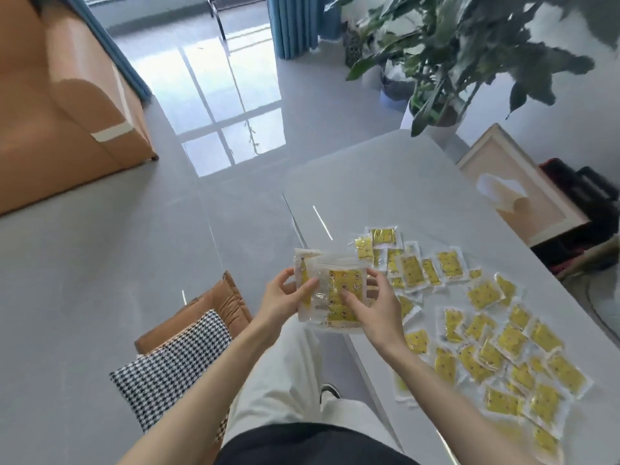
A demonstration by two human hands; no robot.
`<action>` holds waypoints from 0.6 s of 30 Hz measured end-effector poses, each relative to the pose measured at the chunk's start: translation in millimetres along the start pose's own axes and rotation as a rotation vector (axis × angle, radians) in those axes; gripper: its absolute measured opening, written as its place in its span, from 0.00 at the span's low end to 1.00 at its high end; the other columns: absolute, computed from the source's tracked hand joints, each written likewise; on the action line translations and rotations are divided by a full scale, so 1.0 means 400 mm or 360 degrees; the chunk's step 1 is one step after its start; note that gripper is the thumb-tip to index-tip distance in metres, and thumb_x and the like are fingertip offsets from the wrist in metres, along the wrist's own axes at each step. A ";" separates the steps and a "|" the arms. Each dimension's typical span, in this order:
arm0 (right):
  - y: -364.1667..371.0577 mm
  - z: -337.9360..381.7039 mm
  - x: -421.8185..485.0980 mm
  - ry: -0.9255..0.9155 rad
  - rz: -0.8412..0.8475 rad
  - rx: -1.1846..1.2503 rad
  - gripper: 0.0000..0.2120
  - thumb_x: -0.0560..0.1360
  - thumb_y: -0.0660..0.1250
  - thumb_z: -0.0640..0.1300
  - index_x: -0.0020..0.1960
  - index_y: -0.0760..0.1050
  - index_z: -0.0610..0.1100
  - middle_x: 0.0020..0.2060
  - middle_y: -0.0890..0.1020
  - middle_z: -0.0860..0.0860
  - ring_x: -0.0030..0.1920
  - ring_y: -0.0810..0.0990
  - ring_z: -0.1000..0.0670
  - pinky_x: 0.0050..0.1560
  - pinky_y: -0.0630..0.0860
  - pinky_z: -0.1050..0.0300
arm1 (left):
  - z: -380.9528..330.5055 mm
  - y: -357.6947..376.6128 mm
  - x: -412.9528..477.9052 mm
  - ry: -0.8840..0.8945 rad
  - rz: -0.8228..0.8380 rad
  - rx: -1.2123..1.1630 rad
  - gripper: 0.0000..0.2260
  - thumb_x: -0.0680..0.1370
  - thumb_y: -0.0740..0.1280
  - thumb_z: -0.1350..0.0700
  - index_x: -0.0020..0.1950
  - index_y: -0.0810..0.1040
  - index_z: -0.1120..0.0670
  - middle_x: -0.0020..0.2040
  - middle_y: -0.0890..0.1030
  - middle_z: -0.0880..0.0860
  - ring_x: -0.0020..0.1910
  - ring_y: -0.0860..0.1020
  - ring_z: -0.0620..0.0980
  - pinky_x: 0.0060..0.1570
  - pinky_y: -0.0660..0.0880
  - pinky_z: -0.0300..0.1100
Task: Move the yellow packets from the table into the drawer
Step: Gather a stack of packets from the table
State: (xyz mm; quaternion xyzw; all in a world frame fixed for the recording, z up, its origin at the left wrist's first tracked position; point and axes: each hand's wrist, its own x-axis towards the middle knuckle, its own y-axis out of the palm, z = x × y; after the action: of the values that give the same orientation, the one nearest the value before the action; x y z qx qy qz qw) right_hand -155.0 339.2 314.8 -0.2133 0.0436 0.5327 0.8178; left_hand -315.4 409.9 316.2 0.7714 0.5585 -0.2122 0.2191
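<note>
Both hands hold a small stack of yellow packets (339,290) in clear wrappers, lifted just off the table's left edge. My left hand (285,297) grips the stack's left side, thumb on top. My right hand (372,307) clasps its right side, fingers spread over the front packet. Several more yellow packets (483,330) lie scattered flat on the grey table (385,182), to the right of my hands. No drawer is in view.
A potted plant (469,62) stands beyond the table's far end. A framed picture (516,182) and a dark case (583,196) lean to the right. An orange sofa (60,105) sits far left, and a houndstooth cushion (174,364) lies on a seat beside my legs.
</note>
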 end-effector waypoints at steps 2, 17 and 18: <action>0.001 -0.002 0.047 0.0015 -0.0107 -0.0001 0.22 0.71 0.75 0.46 0.60 0.70 0.53 0.51 0.77 0.59 0.49 0.75 0.63 0.46 0.73 0.69 | -0.031 0.010 0.064 -0.0009 0.0056 0.0126 0.16 0.72 0.73 0.57 0.59 0.76 0.54 0.46 0.86 0.56 0.46 0.84 0.56 0.52 0.79 0.53; 0.171 -0.075 0.370 0.0507 -0.0699 0.0219 0.27 0.73 0.72 0.47 0.70 0.68 0.48 0.50 0.73 0.58 0.49 0.75 0.56 0.41 0.70 0.74 | -0.136 0.002 0.595 -0.0264 0.0544 0.0663 0.11 0.72 0.73 0.61 0.52 0.77 0.53 0.36 0.85 0.52 0.33 0.84 0.48 0.32 0.80 0.40; 0.185 -0.078 0.385 0.0539 -0.0742 0.0240 0.27 0.73 0.72 0.47 0.70 0.68 0.48 0.50 0.73 0.59 0.49 0.75 0.57 0.42 0.70 0.73 | -0.137 0.004 0.625 -0.0289 0.0577 0.0699 0.10 0.72 0.73 0.61 0.51 0.77 0.53 0.36 0.85 0.51 0.32 0.83 0.48 0.32 0.80 0.40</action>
State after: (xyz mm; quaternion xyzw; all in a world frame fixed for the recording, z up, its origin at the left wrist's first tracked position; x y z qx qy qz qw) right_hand -149.9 483.5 218.3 -0.2422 0.1687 0.2827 0.9127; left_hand -238.0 633.0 218.0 0.8654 0.3305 -0.3534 0.1303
